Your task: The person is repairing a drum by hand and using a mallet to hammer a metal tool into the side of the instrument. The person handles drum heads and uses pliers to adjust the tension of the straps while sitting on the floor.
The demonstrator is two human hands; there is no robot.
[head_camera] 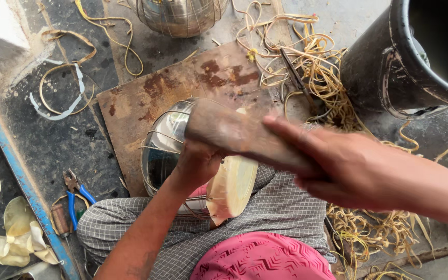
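A shiny steel pot (163,145) bound with thin cane strips lies on its side against my knee, over a stained wooden board (182,83). My left hand (195,166) presses on the pot's upper side and a pale flat cane piece (233,186) beside it. My right hand (338,166) grips the handle of a blurred wooden mallet (234,129), whose head hovers just above the pot.
A second wire-bound steel pot (182,15) stands at the top. A black bucket (405,62) sits at upper right, and loose cane strips (312,62) with a dark cutter lie beside it. Blue-handled pliers (76,194) lie at lower left, near a blue bar (22,181).
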